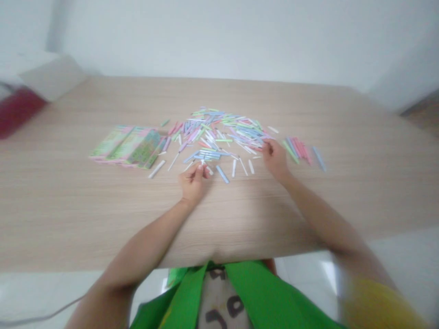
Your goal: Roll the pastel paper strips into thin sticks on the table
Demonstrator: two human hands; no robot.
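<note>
My green garment (264,288) fills six o'clock. My left hand (192,183) pinches a white piece (203,162); what my bunched right hand (275,159) holds, I can't tell. Coloured sticks (236,122) lie loose at twelve; one small row (300,150) is aligned at three.

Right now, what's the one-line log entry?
left hand: at white piece; right hand: at right edge of stick pile; grips: blurred, unclear; printed packs: left of pile

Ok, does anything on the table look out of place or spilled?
The pastel sticks in the middle lie jumbled, unlike the neater row at right, and one blue stick sits apart beyond that row. Blur would hide small damage.
</note>
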